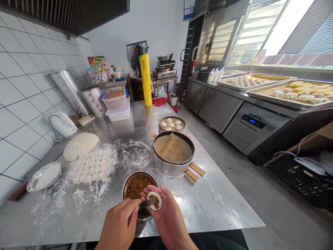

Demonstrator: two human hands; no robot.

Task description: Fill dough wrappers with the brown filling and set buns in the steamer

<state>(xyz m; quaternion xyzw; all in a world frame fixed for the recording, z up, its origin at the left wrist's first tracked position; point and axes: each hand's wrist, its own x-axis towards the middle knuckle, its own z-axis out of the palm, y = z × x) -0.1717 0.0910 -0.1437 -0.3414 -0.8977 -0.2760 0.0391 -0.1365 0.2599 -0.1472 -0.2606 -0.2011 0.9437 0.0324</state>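
Holding, right hand (166, 211): cupped dough wrapper (154, 200) — filling on it.
Left hand (122, 222): gripped spatula (144, 203) over filling bowl (137, 187) on tabletop (208, 205).

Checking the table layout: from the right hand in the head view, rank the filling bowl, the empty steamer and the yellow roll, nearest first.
1. Filling bowl, just left of the right hand.
2. Empty steamer, behind it, mid-table.
3. Yellow roll, upright at the far end.

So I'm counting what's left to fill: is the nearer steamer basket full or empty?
Empty. The nearer steamer basket shows only its bare woven liner, while the steamer behind it holds several buns.
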